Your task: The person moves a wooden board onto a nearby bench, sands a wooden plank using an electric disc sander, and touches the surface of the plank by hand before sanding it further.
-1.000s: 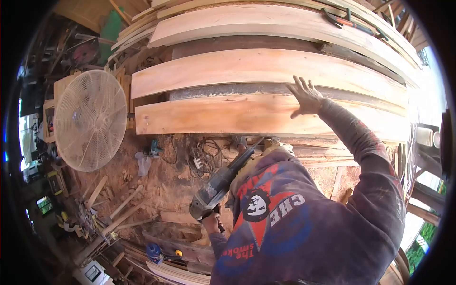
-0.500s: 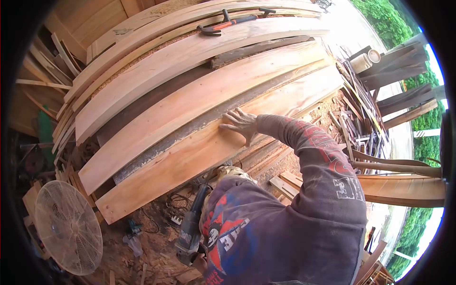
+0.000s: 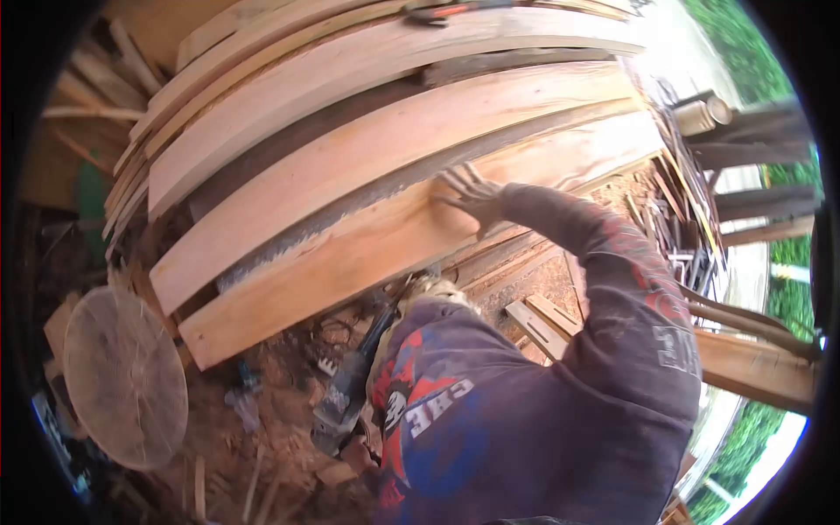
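Observation:
My right hand (image 3: 472, 199) rests on the nearest curved wooden board (image 3: 350, 254), its fingers spread and slightly blurred by motion. At the lower left, beside my torso, my left hand (image 3: 359, 453) is closed on the rear of a dark power tool (image 3: 343, 394), probably an angle grinder, which hangs off the board. My sleeve and shirt hide part of that hand. A second curved board (image 3: 376, 144) lies parallel beyond the first, with a dark rough beam (image 3: 315, 214) showing in the gap between them.
A round fan (image 3: 127, 376) stands at the left. More long boards (image 3: 289, 114) lie at the back, with an orange and black hammer (image 3: 446, 12) on them. Cables, wood scraps and shavings cover the floor (image 3: 289, 437). Slotted pieces (image 3: 542, 324) lie right of my legs.
The view has swung rightwards since the first frame. My right hand has come down from above the boards onto the nearest one. My left hand still holds the tool.

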Demonstrator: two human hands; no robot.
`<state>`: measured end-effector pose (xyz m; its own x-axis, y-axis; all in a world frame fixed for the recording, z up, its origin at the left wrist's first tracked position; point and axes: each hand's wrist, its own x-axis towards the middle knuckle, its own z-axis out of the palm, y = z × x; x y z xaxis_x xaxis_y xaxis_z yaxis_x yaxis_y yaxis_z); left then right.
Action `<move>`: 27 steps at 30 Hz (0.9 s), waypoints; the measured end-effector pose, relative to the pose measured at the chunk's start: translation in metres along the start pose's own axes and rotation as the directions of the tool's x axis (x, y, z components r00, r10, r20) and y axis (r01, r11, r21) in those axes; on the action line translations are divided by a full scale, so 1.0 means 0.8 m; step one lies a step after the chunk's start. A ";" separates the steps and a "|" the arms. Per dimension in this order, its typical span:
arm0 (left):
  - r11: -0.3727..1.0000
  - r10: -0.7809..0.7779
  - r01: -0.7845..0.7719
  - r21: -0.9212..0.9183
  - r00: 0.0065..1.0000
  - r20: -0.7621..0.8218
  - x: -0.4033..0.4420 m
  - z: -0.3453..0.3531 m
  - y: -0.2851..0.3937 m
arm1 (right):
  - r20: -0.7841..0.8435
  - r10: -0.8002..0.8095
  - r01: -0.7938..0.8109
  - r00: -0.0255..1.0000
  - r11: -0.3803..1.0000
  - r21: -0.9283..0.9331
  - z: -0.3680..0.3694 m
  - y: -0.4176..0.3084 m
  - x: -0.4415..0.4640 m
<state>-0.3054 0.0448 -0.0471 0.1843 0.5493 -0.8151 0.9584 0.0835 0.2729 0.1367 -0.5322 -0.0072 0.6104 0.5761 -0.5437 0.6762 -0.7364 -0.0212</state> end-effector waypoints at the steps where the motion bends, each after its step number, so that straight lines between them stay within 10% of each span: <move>1: 0.986 -0.163 0.163 -0.041 0.987 0.009 0.001 0.004 0.001 | -0.091 -0.080 0.086 0.993 0.994 0.064 -0.019 -0.020 -0.007; 4: 0.937 -0.268 0.272 -0.221 0.962 0.050 0.014 0.007 -0.012 | -0.412 -0.254 0.370 0.875 0.900 0.231 -0.011 -0.106 0.007; 8: 0.947 -0.214 0.225 -0.231 0.974 0.075 -0.023 0.021 0.031 | -0.162 -0.250 0.281 0.955 0.573 0.770 0.001 -0.246 0.058; 12: 0.988 -0.146 0.149 -0.037 0.986 0.077 -0.003 0.015 0.039 | 0.057 -0.252 0.101 0.966 0.571 0.815 0.013 -0.317 0.142; 14: 0.984 0.090 -0.113 0.135 0.982 0.163 0.050 -0.003 -0.001 | 0.475 -0.452 0.029 0.755 0.746 0.665 -0.008 -0.334 0.164; 16: 0.897 0.290 -0.350 0.271 0.927 0.240 0.059 -0.010 -0.007 | 0.479 -0.496 0.037 0.724 0.722 0.691 0.024 -0.350 0.183; 20: 0.969 -0.001 -0.032 0.245 0.991 0.137 0.023 -0.022 0.081 | 0.503 -0.554 -0.119 0.663 0.586 0.802 0.087 -0.381 0.186; 27: 0.732 0.500 -0.565 0.380 0.825 0.264 -0.019 -0.058 0.171 | 0.391 -0.582 0.010 0.713 0.567 0.824 -0.044 -0.349 0.166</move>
<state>-0.1874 0.0862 0.0264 0.6884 0.2751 -0.6711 0.6806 -0.5650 0.4664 0.0436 -0.2377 -0.0441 -0.1203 0.7004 -0.7035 0.0497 -0.7035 -0.7089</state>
